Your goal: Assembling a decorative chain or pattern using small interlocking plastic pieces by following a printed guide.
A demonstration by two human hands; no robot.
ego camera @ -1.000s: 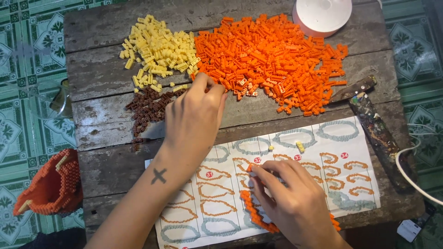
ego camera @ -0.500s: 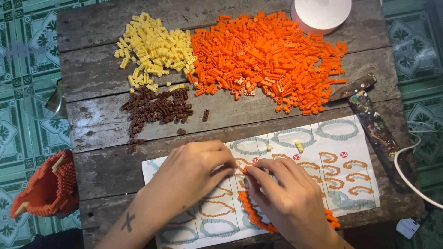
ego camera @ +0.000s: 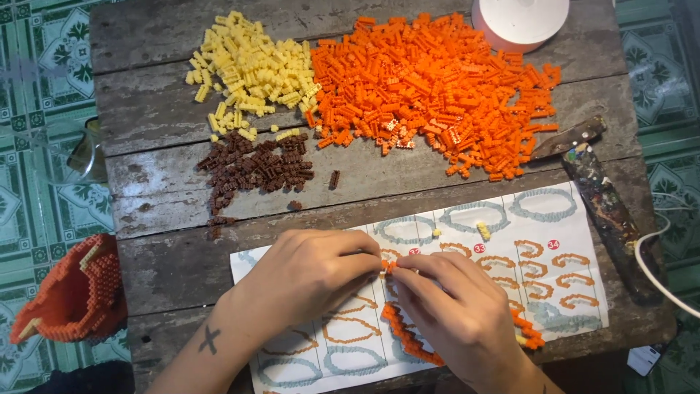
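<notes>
My left hand point(ego camera: 310, 273) and my right hand point(ego camera: 456, 310) meet over a printed instruction sheet point(ego camera: 561, 241) on a worn wooden table point(ego camera: 168, 190). Both pinch a tiny orange brick point(ego camera: 389, 266) between their fingertips. Under my right hand lies a curved orange brick assembly point(ego camera: 405, 335), partly hidden. Further back sit three piles of small bricks: a big orange pile point(ego camera: 437, 87), a yellow pile point(ego camera: 251, 69) and a brown pile point(ego camera: 255, 168).
A white round object point(ego camera: 521, 18) stands at the table's far edge. A paint-stained tool point(ego camera: 605, 197) with a white cable point(ego camera: 652, 263) lies on the right. An orange built brick piece point(ego camera: 73, 292) rests off the table's left edge, above green patterned floor tiles point(ego camera: 36, 109).
My left hand drew back from the orange and brown piles to the sheet and joined my right hand at the small orange brick. The right hand stayed over the assembly.
</notes>
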